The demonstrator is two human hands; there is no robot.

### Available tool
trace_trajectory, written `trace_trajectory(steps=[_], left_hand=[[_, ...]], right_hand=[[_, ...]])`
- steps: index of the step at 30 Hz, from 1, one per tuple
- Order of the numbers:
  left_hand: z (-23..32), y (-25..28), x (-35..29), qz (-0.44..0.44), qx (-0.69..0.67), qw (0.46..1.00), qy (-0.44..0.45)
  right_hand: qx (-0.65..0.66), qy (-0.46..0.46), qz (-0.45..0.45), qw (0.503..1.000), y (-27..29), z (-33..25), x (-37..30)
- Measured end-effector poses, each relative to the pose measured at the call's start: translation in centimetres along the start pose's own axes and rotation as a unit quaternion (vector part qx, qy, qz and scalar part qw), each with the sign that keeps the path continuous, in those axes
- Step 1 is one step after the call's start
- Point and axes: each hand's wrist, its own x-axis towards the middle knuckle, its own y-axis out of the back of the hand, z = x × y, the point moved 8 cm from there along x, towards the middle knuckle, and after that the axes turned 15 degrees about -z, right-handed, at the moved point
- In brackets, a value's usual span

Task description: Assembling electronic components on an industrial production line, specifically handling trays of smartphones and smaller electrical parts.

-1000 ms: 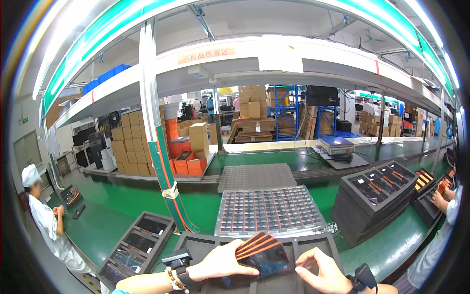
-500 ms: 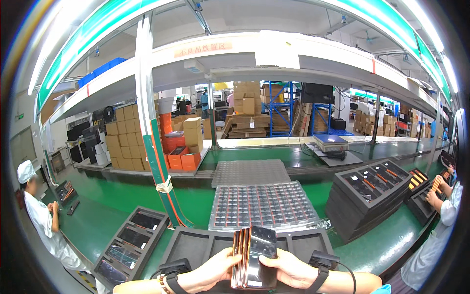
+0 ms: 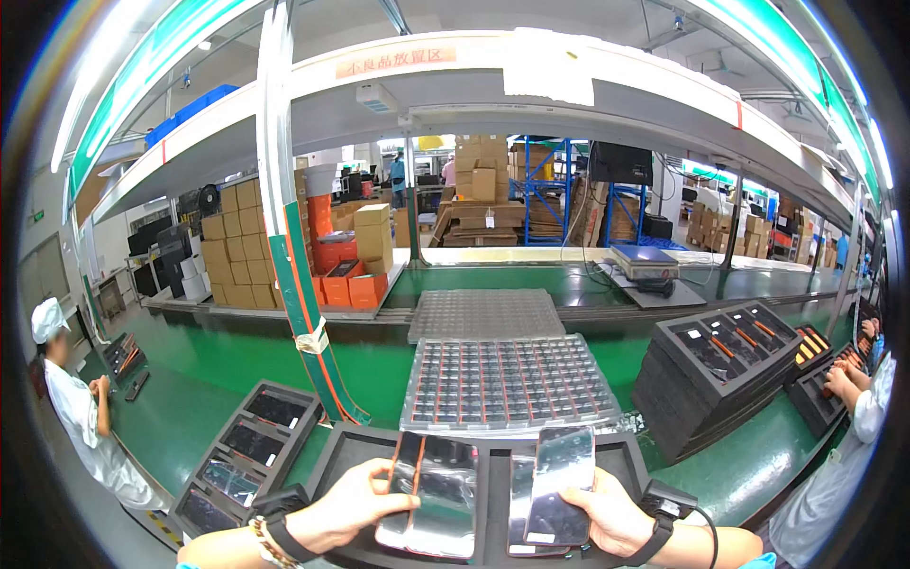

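In my left hand [image 3: 353, 507] are a few dark glossy phones [image 3: 445, 498] with orange edges, thumb over the front one, above the left part of a black foam tray [image 3: 495, 465]. My right hand [image 3: 611, 517] grips another phone [image 3: 563, 474], its face bright with reflected light. Beneath that one, partly covered, a second phone [image 3: 520, 517] shows in the tray's right part, a white label at its lower edge. Beyond the tray sits a clear plastic tray [image 3: 507, 384] of small parts in rows with orange strips.
At left lies a foam tray [image 3: 248, 446] holding several phones. Stacked foam trays [image 3: 678, 403] rise at right. A green-striped post [image 3: 301, 294] stands left of centre. A grey textured tray [image 3: 486, 315] lies farther back. Co-workers [image 3: 71, 408] sit at both sides.
My hands, together on one stack of phones before, are now apart. My right hand has moved right with a phone; a phone now shows in the tray beneath it.
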Motion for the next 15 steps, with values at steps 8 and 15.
trace_trajectory(steps=[8,15], left_hand=[[-2.0,-0.5,0.8,-0.024,-0.009,0.997,0.071],[-1.1,2.4,-1.5,0.003,-0.029,0.999,0.037]], right_hand=[[0.005,0.054,0.069,0.996,-2.6,1.2,0.0],[-0.047,0.09,0.048,0.994,0.7,-2.5,-1.8]])
